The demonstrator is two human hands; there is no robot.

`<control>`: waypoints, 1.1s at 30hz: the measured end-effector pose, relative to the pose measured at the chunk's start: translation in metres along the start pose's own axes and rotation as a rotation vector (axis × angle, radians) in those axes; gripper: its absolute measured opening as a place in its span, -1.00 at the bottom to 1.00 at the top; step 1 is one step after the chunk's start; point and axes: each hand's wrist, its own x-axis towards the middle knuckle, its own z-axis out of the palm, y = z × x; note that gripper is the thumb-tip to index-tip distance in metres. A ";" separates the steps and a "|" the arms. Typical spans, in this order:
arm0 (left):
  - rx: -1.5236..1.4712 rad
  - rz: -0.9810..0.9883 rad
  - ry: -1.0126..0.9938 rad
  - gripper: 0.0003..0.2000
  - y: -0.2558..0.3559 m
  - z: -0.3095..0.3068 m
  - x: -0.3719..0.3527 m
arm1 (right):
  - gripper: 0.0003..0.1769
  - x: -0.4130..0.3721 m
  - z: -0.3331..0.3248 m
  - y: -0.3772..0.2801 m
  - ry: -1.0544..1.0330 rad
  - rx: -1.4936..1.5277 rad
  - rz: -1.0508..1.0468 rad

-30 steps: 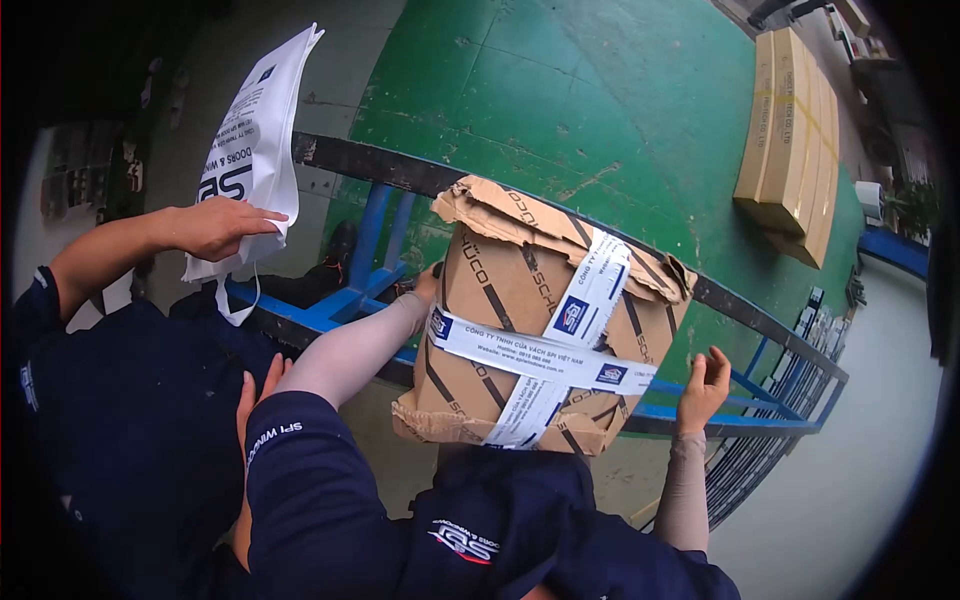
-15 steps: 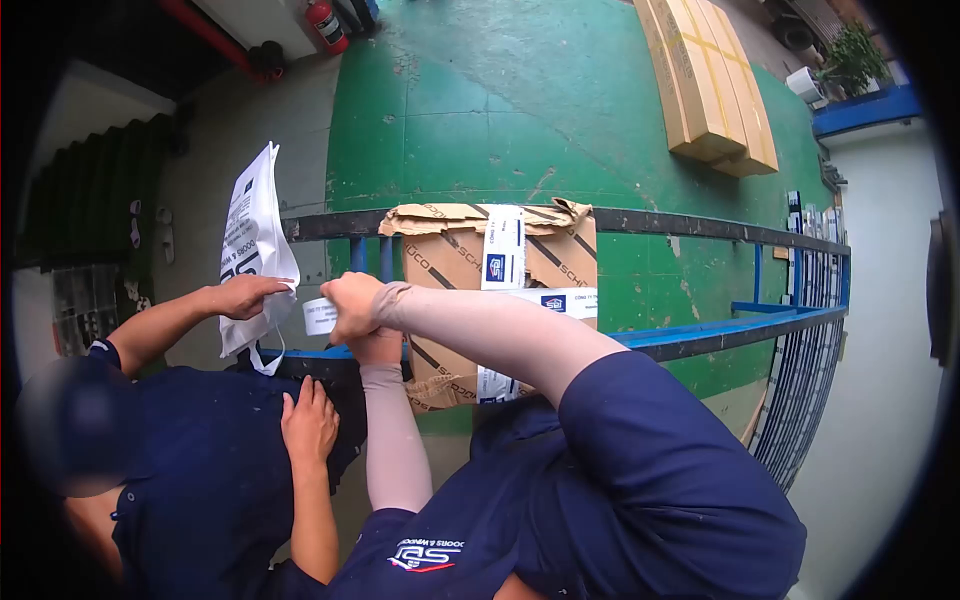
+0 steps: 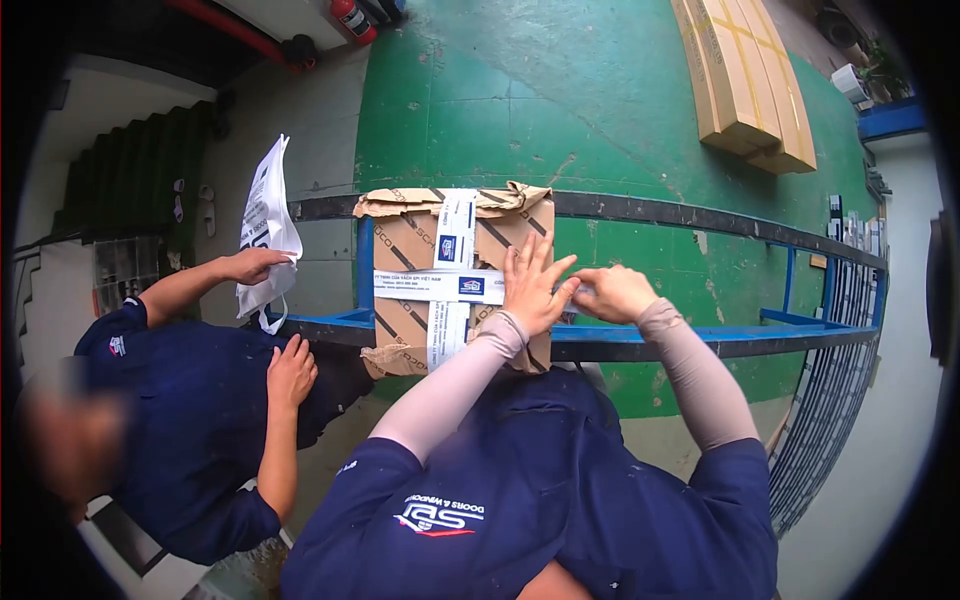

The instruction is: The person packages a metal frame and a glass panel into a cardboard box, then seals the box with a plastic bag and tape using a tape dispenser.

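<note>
A cardboard package (image 3: 400,325) lies on the blue and black metal frame (image 3: 650,210), with white printed tape (image 3: 410,286) crossed over it. My left hand (image 3: 537,285) rests on the package's right part, fingers spread over the tape's end. Just right of the package, my right hand (image 3: 613,294) has its fingers pressed together by my left thumb; what they hold, if anything, is hidden.
At the left, a co-worker in dark blue (image 3: 190,400) holds a white printed bag (image 3: 268,225). Long cartons (image 3: 745,90) lie on the green floor at the top right. Stacked metal profiles (image 3: 830,400) stand at the right. A fire extinguisher (image 3: 353,20) is at the top.
My hands have moved from the package's left side to its right side and uncrossed. My left hand now lies spread on it. The horizontal tape now shows across the left part, and the view has shifted.
</note>
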 end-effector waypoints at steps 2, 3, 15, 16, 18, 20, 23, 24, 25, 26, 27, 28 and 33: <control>0.151 0.016 0.059 -0.69 -0.001 0.022 0.002 | -0.53 0.030 0.044 0.025 -0.050 0.142 -0.008; 0.233 -0.001 0.037 -0.72 -0.002 0.024 0.002 | -0.56 0.044 0.069 0.038 0.005 0.308 -0.093; 0.371 -0.142 -0.059 -0.61 0.016 0.025 0.003 | -0.30 -0.122 -0.059 0.078 0.829 0.354 -0.262; 0.439 -0.142 -0.033 -0.45 0.019 0.025 0.006 | -0.13 -0.114 -0.067 0.090 0.830 0.226 -0.200; 0.482 -0.176 -0.096 -0.27 0.023 0.024 0.011 | -0.16 -0.058 -0.055 0.128 0.969 -0.038 -0.196; 0.553 -0.213 -0.168 -0.29 0.025 0.025 0.009 | -0.17 0.006 -0.023 0.163 0.980 -0.133 -0.153; 0.387 -0.145 -0.117 -0.25 0.027 0.021 -0.002 | -0.16 0.048 0.009 0.195 0.875 -0.283 -0.121; 0.245 -0.099 -0.113 -0.24 0.027 0.013 0.001 | -0.15 0.051 0.009 0.197 0.880 -0.226 -0.125; 0.152 -0.091 -0.074 -0.26 0.021 0.012 0.000 | -0.15 0.049 0.010 0.196 0.870 -0.168 -0.120; 0.142 -0.093 -0.077 -0.26 0.019 0.016 -0.003 | -0.15 0.044 0.013 0.196 0.861 -0.174 -0.116; 0.334 -0.096 -0.151 -0.29 0.016 0.020 -0.004 | -0.15 0.038 0.015 0.197 0.834 -0.198 -0.126; 0.528 -0.092 -0.217 -0.31 0.014 0.023 -0.001 | -0.15 0.035 0.011 0.195 0.814 -0.227 -0.138; 0.485 -0.151 -0.208 -0.34 0.019 0.027 0.002 | -0.16 0.027 0.008 0.183 0.727 -0.228 -0.039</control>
